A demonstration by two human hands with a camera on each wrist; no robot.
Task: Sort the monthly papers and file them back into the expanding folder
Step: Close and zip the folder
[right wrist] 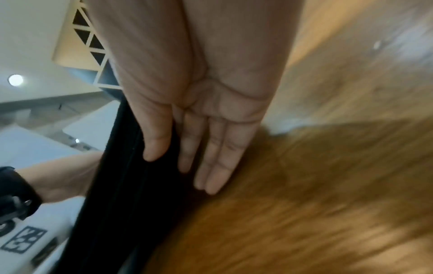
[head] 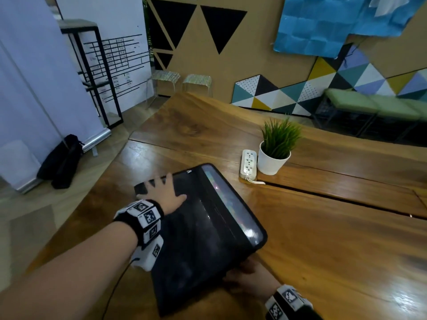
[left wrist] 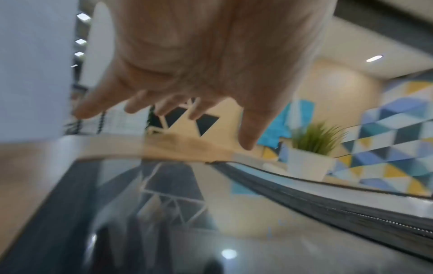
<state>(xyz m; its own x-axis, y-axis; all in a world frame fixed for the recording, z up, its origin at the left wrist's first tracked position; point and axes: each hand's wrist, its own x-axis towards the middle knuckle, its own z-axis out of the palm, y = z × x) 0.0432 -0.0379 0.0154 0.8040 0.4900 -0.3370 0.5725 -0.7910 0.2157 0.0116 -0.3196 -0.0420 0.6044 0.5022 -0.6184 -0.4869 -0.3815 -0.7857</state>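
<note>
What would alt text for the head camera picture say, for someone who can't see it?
A person's left hand lies spread on a closed black expanding folder on a wooden table, while the right hand holds the folder's near edge. A white power strip and a potted plant sit just beyond.

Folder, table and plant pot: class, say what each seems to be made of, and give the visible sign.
Folder: probably glossy dark plastic, since its cover mirrors the wall pattern; the edging looks like fabric.
Table: varnished wood, showing grain and glare.
Pot: smooth white, ceramic or plastic; which one cannot be told.
</note>
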